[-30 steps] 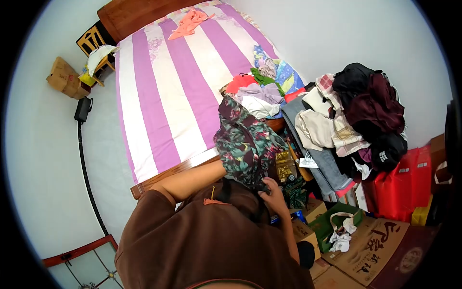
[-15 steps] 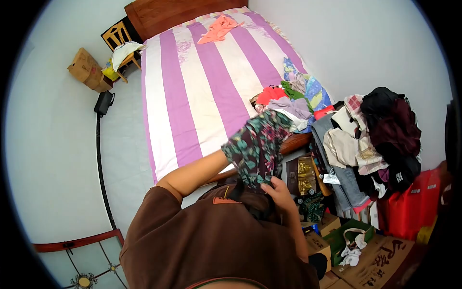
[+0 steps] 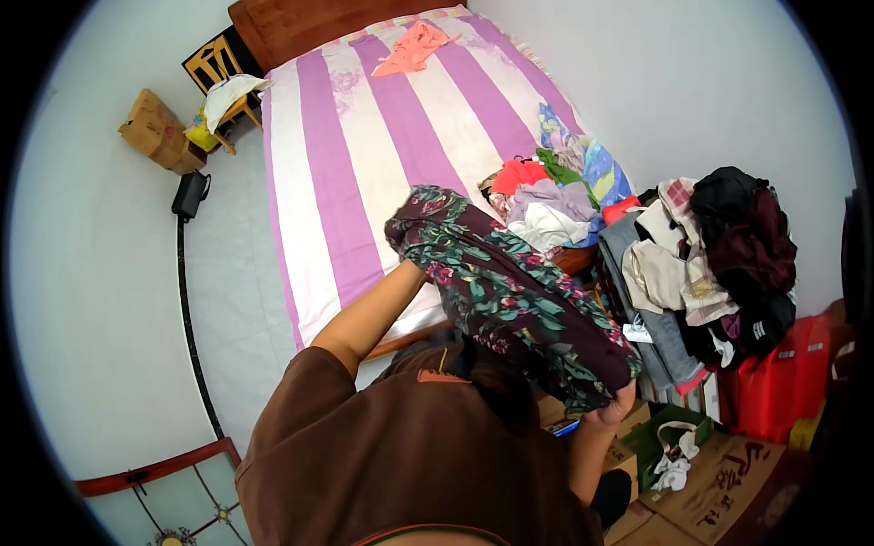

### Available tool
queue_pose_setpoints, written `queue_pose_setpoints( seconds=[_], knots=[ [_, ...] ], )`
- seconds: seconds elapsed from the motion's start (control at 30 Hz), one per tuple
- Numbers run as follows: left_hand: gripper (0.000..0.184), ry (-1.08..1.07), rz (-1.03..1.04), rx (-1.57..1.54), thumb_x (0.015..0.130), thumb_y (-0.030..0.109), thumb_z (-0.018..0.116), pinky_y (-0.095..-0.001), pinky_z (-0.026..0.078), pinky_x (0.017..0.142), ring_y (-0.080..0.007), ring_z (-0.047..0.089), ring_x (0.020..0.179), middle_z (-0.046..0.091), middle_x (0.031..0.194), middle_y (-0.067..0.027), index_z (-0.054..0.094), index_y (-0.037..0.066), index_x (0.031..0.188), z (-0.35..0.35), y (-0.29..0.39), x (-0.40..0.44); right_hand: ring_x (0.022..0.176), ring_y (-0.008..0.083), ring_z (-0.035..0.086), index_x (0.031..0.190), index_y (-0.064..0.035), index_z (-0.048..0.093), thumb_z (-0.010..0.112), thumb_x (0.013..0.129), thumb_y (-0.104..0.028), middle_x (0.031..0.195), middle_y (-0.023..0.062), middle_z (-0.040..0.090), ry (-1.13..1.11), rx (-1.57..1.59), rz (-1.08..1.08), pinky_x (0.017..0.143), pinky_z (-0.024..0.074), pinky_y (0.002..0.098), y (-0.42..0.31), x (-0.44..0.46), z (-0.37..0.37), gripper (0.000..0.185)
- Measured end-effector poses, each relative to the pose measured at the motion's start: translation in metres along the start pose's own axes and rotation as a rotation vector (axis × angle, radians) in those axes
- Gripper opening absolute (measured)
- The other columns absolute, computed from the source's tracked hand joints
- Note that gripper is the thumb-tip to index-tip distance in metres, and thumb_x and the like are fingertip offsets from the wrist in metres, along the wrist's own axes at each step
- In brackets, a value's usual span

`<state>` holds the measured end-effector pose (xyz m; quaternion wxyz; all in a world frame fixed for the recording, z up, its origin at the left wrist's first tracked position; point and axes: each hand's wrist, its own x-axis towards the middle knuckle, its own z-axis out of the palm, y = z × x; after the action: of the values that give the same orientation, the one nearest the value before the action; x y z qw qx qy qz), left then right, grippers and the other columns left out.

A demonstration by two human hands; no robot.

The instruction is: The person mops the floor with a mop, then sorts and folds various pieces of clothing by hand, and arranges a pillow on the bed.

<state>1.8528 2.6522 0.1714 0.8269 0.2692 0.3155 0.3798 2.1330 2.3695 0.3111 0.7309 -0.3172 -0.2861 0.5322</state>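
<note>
A dark floral garment (image 3: 519,291), with green leaves and pink flowers, is stretched diagonally between my two hands above the foot of the bed. My left hand (image 3: 415,271) holds its upper left end; the cloth covers the fingers. At the lower right end, my right hand (image 3: 616,407) grips the garment's edge, with the thumb side showing. The garment's exact kind cannot be made out.
A bed (image 3: 364,196) with a purple-and-white striped sheet bears a coral cloth (image 3: 414,50) and a heap of clothes (image 3: 551,205). To the right are a clothes pile (image 3: 674,264), red bags (image 3: 781,387) and cardboard boxes (image 3: 719,482). A chair (image 3: 232,105) stands at the far left.
The floral garment was bunched up and is now spread out long. My right hand has moved right with its lower end, and my left hand holds the other end further left.
</note>
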Motion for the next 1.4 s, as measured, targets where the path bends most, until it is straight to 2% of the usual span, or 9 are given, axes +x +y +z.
queue_pose_setpoints(
  seconds=[0.23,0.27,0.37,0.7,0.93,1.07,1.2,1.27,1.4],
  knots=[
    [0.034,0.065,0.058,-0.131,0.093,0.014,0.052,-0.0417,0.04,0.104,-0.0226,0.058,0.11,0.062,0.119,-0.0135,0.055,0.0,0.124,-0.027,0.023,0.014,0.131,0.0358,0.044,0.142,-0.0034,0.04,0.046,0.096,-0.038,0.143,0.017,0.045,-0.13,0.099,-0.164,0.111,0.0307,0.0516,-0.014,-0.001,-0.019,0.058],
    [0.034,0.071,0.062,-0.145,0.093,0.014,0.052,-0.0418,0.04,0.104,-0.0227,0.059,0.11,0.062,0.119,-0.0136,0.056,0.0,0.124,-0.031,0.028,0.015,0.124,0.0339,0.05,0.134,0.0011,0.047,0.052,0.095,-0.034,0.136,0.0189,0.051,0.043,0.114,-0.165,0.109,0.0348,0.0489,-0.015,-0.002,-0.022,0.054],
    [0.034,0.08,0.076,-0.182,0.093,0.015,0.053,-0.0423,0.042,0.102,-0.0229,0.059,0.109,0.062,0.118,-0.0139,0.056,0.001,0.123,-0.036,0.034,0.023,0.13,0.0334,0.045,0.141,-0.0046,0.043,0.042,0.1,-0.034,0.143,0.0141,0.047,0.038,0.13,-0.167,0.112,0.0295,0.0496,-0.019,0.009,-0.027,0.05],
    [0.032,0.056,0.078,-0.237,0.092,0.02,0.054,-0.0437,0.047,0.097,-0.0238,0.061,0.107,0.064,0.116,-0.0149,0.06,0.002,0.119,-0.056,0.059,0.029,0.121,0.029,0.053,0.132,-0.0034,0.052,0.044,0.102,-0.032,0.134,0.0128,0.055,0.152,0.195,-0.222,0.106,0.0391,0.0448,-0.051,0.026,-0.018,0.042],
    [0.031,-0.063,-0.205,-0.166,0.092,0.023,0.056,-0.0447,0.051,0.093,-0.0244,0.062,0.106,0.066,0.115,-0.0156,0.062,0.003,0.116,-0.041,0.012,0.025,0.12,0.0283,0.054,0.129,-0.0029,0.054,0.045,0.102,-0.031,0.131,0.012,0.058,0.14,0.343,-0.076,0.106,0.0382,0.0454,-0.042,0.045,-0.043,0.04],
    [0.029,0.132,-0.451,0.425,0.09,0.023,0.059,-0.0369,0.057,0.079,-0.0208,0.068,0.085,0.07,0.103,-0.01,0.065,0.001,0.108,-0.025,-0.008,0.019,0.12,0.0272,0.054,0.13,-0.0036,0.054,0.047,0.101,-0.03,0.132,0.0113,0.057,0.186,0.374,-0.062,0.106,0.0383,0.0443,-0.038,0.05,-0.055,0.04],
    [0.028,0.057,-0.507,0.67,0.091,0.026,0.059,-0.032,0.057,0.072,-0.0189,0.069,0.078,0.071,0.094,-0.0106,0.067,0.001,0.1,-0.027,0.026,0.019,0.119,0.0264,0.055,0.13,-0.0038,0.054,0.052,0.099,-0.031,0.131,0.0106,0.058,0.249,0.332,-0.096,0.105,0.0392,0.0438,-0.041,0.049,-0.08,0.041],
    [0.027,0.091,-0.568,0.528,0.091,0.026,0.06,-0.0321,0.057,0.072,-0.0181,0.069,0.079,0.071,0.093,-0.0108,0.068,0.002,0.102,-0.03,0.052,0.017,0.118,0.0259,0.055,0.131,-0.0039,0.053,0.055,0.097,-0.032,0.131,0.0102,0.058,0.281,0.318,-0.121,0.104,0.04,0.0438,-0.043,0.047,-0.092,0.044],
    [0.031,0.083,-0.112,0.134,0.09,0.026,0.063,-0.0374,0.057,0.081,-0.0202,0.068,0.086,0.069,0.093,-0.0112,0.065,0.002,0.11,-0.011,0.107,-0.006,0.107,0.026,0.062,0.112,-0.0063,0.066,0.059,0.095,-0.034,0.116,0.0087,0.067,0.402,0.361,-0.135,0.099,0.045,0.0444,-0.044,0.039,-0.11,0.033]
  ],
)
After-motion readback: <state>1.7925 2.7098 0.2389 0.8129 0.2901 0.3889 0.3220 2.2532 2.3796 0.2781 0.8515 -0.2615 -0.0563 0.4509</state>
